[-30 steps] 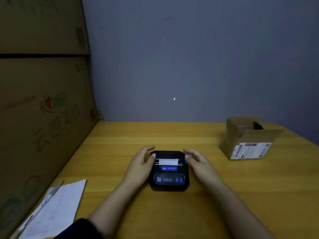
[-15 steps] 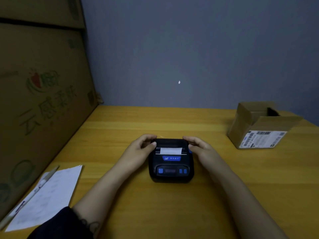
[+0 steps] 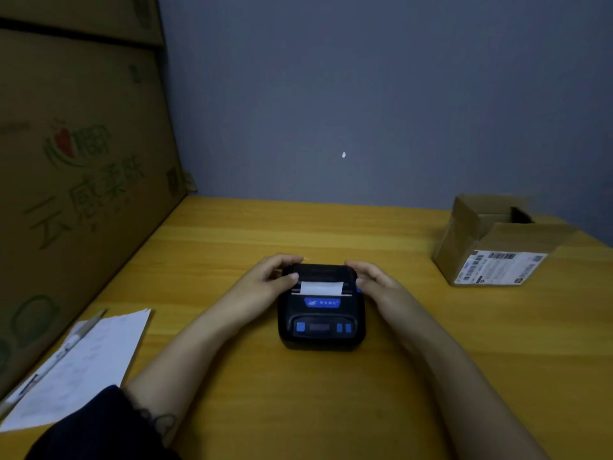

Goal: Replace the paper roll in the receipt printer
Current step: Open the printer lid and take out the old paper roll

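A small black receipt printer with blue buttons lies flat on the wooden table. Its lid is down and a short white paper strip sticks out of the slot. My left hand grips the printer's left rear corner, thumb on top near the slot. My right hand cups the right rear side, fingers curled over the back edge. The paper roll itself is hidden inside.
An open cardboard box with a shipping label stands at the right rear of the table. A white sheet with a pen on it lies at the front left. Large cartons wall off the left side.
Both hands have slid from the printer's sides toward its rear corners and closed around them. The camera has tilted, so the scene sits differently in view.
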